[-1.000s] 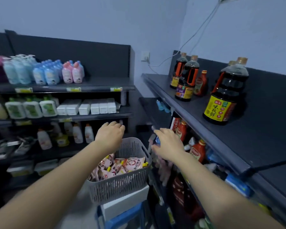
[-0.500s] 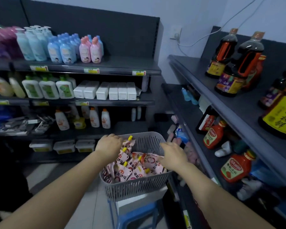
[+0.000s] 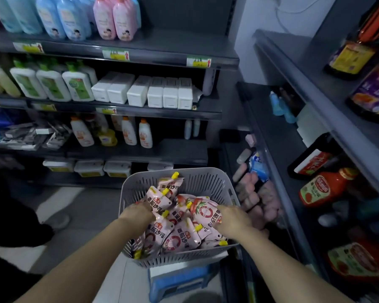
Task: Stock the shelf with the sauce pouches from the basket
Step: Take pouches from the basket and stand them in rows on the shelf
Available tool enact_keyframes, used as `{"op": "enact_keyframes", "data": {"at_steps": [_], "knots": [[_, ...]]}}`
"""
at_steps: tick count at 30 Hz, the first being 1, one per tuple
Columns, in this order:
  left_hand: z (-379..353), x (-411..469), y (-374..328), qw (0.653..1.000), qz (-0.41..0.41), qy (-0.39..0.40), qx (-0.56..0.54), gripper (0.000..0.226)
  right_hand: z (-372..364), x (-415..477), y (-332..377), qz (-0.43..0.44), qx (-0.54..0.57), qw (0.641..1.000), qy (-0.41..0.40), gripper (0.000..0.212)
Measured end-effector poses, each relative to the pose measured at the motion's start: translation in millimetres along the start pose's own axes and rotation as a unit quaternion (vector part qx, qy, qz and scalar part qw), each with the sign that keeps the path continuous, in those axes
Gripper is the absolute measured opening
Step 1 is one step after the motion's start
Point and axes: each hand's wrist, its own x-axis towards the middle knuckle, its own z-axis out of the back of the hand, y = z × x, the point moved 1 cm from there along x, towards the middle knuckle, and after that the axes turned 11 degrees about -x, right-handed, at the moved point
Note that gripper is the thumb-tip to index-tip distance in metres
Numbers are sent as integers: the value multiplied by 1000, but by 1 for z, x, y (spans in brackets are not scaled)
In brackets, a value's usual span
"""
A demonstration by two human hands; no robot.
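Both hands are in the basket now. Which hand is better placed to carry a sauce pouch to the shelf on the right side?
Probably the right hand. It rests on the sauce pouches at the basket edge nearest the right-side shelf. The left hand would have to cross over the basket.

Above the basket [image 3: 208,180] the way is open; its right rim sits tight against the shelf [image 3: 271,162].

Both hands [image 3: 138,214] among basket [image 3: 184,259] pouches [image 3: 177,239]
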Motion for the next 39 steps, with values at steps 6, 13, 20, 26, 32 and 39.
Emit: {"op": "enact_keyframes", "data": {"at_steps": [6, 13, 20, 26, 32, 39], "knots": [[-33, 27, 9, 997, -26, 53, 50, 36, -30, 32, -1, -7, 0, 999, 40, 51], [-57, 55, 16, 988, -73, 104, 91, 37, -53, 65, 4, -5, -25, 998, 55, 60], [-45, 70, 36, 985, -92, -31, -141, 21, -56, 86, 9, -42, -102, 991, 75, 65], [-19, 76, 43, 884, 48, -47, -463, 14, -44, 93, 21, -109, -85, 987, 86, 49], [-36, 89, 42, 812, 128, -77, -564, 12, -27, 96, 29, -127, 54, 988, 65, 22], [-38, 107, 34, 854, 172, -64, -487, 33, 5, 106, 31, -91, 54, 994, -29, 18]]}}
